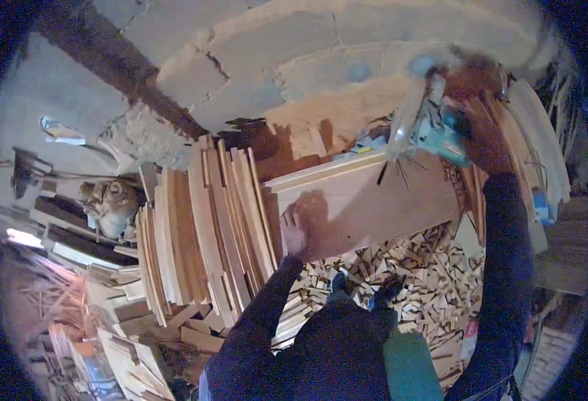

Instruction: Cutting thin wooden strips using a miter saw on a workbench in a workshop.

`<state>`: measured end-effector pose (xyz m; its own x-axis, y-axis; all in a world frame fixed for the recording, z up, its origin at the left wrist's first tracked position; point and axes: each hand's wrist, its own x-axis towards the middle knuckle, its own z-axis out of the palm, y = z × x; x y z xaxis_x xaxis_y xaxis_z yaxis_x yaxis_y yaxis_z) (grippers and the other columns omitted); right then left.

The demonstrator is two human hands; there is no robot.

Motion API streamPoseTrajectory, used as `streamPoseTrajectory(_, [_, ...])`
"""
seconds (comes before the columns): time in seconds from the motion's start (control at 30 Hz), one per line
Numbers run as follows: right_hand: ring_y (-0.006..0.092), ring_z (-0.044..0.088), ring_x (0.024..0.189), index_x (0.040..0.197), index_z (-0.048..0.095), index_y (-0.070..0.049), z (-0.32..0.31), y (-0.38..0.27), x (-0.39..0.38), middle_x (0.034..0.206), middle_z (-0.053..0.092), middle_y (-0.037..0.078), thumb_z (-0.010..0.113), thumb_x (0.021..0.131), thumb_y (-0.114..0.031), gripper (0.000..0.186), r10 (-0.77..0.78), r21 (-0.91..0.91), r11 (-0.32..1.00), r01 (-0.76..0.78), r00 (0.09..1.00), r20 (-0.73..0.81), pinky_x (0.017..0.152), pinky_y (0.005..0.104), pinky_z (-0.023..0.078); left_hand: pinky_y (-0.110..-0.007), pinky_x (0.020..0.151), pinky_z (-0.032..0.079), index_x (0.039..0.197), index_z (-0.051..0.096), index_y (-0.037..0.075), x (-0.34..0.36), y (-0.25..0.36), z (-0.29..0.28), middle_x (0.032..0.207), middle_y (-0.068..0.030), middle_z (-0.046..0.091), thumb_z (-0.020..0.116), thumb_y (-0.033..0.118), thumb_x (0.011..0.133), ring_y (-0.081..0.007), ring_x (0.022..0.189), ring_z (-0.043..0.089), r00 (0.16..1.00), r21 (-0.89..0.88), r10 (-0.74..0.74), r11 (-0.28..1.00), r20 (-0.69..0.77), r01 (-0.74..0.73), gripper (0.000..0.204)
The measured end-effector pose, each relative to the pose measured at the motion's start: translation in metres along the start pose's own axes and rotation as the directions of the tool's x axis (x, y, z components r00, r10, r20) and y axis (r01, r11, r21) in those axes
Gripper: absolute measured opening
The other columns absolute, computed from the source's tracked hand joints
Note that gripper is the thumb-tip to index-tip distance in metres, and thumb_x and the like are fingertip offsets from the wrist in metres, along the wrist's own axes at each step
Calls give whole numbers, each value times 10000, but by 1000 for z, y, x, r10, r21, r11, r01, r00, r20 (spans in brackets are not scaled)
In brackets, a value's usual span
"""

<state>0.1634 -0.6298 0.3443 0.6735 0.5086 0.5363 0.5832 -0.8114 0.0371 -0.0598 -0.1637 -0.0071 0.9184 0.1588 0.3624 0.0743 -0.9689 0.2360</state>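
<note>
My left hand [292,228] rests on the face of a brown board [381,204], its fingers apart and slightly curled. A stack of thin pale strips [325,172] runs along the board's back edge. At the upper right, my right hand [478,134] grips a teal power tool [441,144] over the board's end, its fingers partly blurred. Several thin dark rods stick down from the tool toward the board.
Upright timber planks [200,234] stand left of the board. Wood offcuts [407,274] cover the ground around my feet [339,284]. A block wall [254,60] rises behind. Loose timber [63,301] lies at far left, and curved pale pieces [548,147] lean at right.
</note>
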Motion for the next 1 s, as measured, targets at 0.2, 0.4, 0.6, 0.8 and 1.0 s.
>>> streamPoseTrajectory(0.2, [374,642,1203,1320,645,-152,7,6,-8,1285,684,166,683,799,-55,531,-36,-35,999,34,998,-45,1001,493,526,-553,1139,385,1442,379,-155,14,-29,13,1493,-315,418,493,41,942,-491,1299,473,948,185,-289,932,-136,311,549])
streamPoseTrajectory(0.4, [390,606,1259,1317,640,-128,-7,-5,-2,1318,662,194,673,804,-46,520,-92,-113,990,85,994,-52,1062,494,487,-412,1057,506,1438,429,-95,70,-43,41,1335,-240,573,473,123,1017,-363,1259,584,733,318,-668,673,-129,668,476])
streamPoseTrajectory(0.6, [424,538,1339,1328,618,-101,-35,-26,9,1369,621,231,665,787,-12,551,232,-38,973,-229,951,206,1147,500,417,-429,945,563,1295,499,-65,57,-40,31,1238,-217,620,511,169,1034,-360,1103,664,823,307,-548,765,-151,566,351])
streamPoseTrajectory(0.8, [428,675,1071,1385,596,-126,-37,-32,13,1154,700,248,659,750,15,653,303,39,942,-332,898,318,918,510,536,-410,922,582,1269,501,-50,66,-45,47,1227,-211,613,498,90,1030,-320,1097,671,705,240,-655,663,-274,709,278])
streamPoseTrajectory(1.0, [435,681,1014,1401,588,-131,-19,-9,0,1097,715,218,711,723,-8,700,97,-18,995,-95,989,115,896,507,546,-419,993,536,1301,509,-49,71,-53,43,1256,-193,605,460,123,1050,-292,1164,632,738,236,-641,699,-213,675,307])
